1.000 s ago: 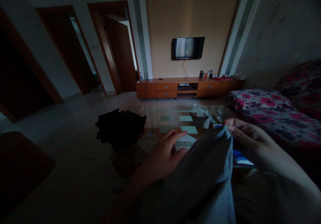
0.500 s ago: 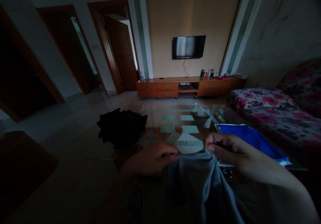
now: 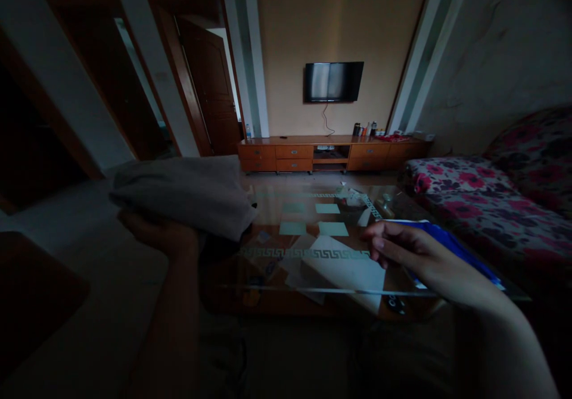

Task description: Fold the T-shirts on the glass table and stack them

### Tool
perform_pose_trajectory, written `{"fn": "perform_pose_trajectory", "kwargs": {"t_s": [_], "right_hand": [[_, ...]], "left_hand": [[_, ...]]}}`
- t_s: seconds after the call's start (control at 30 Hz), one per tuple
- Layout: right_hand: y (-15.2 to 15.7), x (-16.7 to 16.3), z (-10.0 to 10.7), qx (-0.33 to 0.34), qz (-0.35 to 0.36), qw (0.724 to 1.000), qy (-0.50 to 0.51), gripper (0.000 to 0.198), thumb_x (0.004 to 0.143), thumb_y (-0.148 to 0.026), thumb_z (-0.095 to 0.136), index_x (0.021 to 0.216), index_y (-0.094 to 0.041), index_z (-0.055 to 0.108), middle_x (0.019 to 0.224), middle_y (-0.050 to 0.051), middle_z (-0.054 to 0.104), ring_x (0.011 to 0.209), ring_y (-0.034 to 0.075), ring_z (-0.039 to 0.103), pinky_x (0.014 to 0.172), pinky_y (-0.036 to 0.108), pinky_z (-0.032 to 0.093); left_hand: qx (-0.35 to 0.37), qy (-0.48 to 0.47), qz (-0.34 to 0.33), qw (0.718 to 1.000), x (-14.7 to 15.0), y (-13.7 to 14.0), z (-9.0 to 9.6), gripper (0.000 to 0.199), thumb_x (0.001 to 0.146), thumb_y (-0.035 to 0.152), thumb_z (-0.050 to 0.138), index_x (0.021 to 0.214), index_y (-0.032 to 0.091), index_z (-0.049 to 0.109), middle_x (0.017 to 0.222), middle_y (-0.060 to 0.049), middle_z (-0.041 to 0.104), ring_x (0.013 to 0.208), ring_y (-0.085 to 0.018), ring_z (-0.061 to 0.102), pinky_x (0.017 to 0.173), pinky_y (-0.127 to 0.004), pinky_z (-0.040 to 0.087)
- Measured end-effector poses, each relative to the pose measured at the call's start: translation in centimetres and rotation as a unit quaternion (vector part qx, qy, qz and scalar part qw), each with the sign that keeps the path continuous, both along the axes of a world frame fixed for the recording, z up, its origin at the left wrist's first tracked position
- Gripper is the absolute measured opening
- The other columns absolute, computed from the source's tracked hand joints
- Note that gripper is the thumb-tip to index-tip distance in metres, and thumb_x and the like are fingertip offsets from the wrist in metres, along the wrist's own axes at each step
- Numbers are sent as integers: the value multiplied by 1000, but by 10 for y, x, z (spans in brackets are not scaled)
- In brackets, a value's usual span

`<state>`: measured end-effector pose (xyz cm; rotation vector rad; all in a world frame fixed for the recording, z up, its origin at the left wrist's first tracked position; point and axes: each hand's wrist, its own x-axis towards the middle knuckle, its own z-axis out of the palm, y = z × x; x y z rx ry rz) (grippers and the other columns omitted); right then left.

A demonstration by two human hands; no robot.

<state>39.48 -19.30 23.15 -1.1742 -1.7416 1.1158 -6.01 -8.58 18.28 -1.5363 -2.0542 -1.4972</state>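
A grey piece of clothing [image 3: 187, 193], bunched up, is in my left hand [image 3: 163, 235] over the left end of the table. The hand is beneath it, with part of the fingers hidden by the cloth. Below and behind the grey cloth, dark fabric [image 3: 218, 247] shows at the table's left side, mostly covered from view. My right hand [image 3: 397, 249] hovers above the right part of the glass table [image 3: 268, 277], fingers loosely bent and nothing visible in them. Close beside it lies a blue item with a white edge [image 3: 451, 247].
White sheets [image 3: 344, 268] show through the glass, along with a dark object with pale rings [image 3: 395, 304]. A glass-like object [image 3: 386, 199] stands at the far right corner. A flowered sofa [image 3: 473, 196] is at right; a low cabinet [image 3: 295, 152] stands under the television [image 3: 333, 82].
Both hands gripped the grey cloth in front of me before. My left hand has swung it up and left, over the black fabric; my right hand has let go.
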Motion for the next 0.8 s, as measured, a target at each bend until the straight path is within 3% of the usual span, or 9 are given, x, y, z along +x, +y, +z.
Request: {"fn": "perform_pose_trajectory", "kwargs": {"t_s": [0.1,0.17,0.27,0.33,0.4,0.47,0.5,0.63,0.8], "right_hand": [[17,8,-10,-2,10,1000,3,40,89,-59,67,98,-20,71,84,3,65,74,14,57,66,25,48],[36,23,-26,-5,-4,1000,-5,44,88,-62,66,97,-19,70,83,4,67,74,15,59,68,26,49],[74,62,-68,17,-131,990,-42,48,86,-62,64,103,-17,71,93,9,72,88,23,65,79,34,53],[96,93,-105,-9,-289,944,-157,46,89,-54,56,103,-14,73,94,14,73,96,31,67,83,40,54],[108,123,-144,-65,-428,850,-300,46,91,-45,51,110,-11,74,108,23,71,110,41,64,89,49,51],[111,149,-182,-94,-506,770,-378,51,92,-42,46,126,-13,69,133,26,61,126,47,54,95,59,46],[109,160,-198,-102,-514,752,-398,51,93,-40,44,129,-13,67,138,26,58,130,47,51,97,61,45],[102,186,-239,-155,-509,733,-423,48,91,-40,46,126,-16,69,139,25,57,131,46,49,93,63,45],[106,187,-246,-153,-518,728,-423,46,90,-35,43,121,-15,71,140,21,58,135,42,45,100,59,42]], "left_hand": [[6,12,143,990,-27,18,-28,26,101,26,37,106,16,61,109,-8,66,117,-33,57,97,-50,44],[-120,60,119,984,-34,27,-51,28,99,27,39,103,15,63,106,-12,68,107,-31,63,92,-44,48],[-261,133,81,953,-41,34,-81,31,97,24,38,102,16,67,104,-16,70,103,-31,65,87,-38,48],[-297,175,61,937,-46,34,-92,31,95,21,38,100,16,68,104,-17,71,103,-31,66,86,-36,47],[-304,202,51,930,-50,32,-95,31,94,20,38,100,17,69,104,-17,71,103,-29,66,85,-35,47],[-305,216,47,927,-51,30,-95,32,95,21,37,99,17,68,105,-16,70,102,-28,66,86,-34,46],[-305,222,44,925,-51,29,-94,32,95,21,37,100,18,68,105,-15,70,103,-27,66,86,-33,46],[-300,225,49,926,-45,27,-92,32,95,21,36,104,17,67,106,-15,69,106,-27,64,89,-33,46],[-253,188,81,946,-40,23,-90,35,94,22,40,117,13,64,117,-17,65,114,-29,61,98,-36,46]]}}
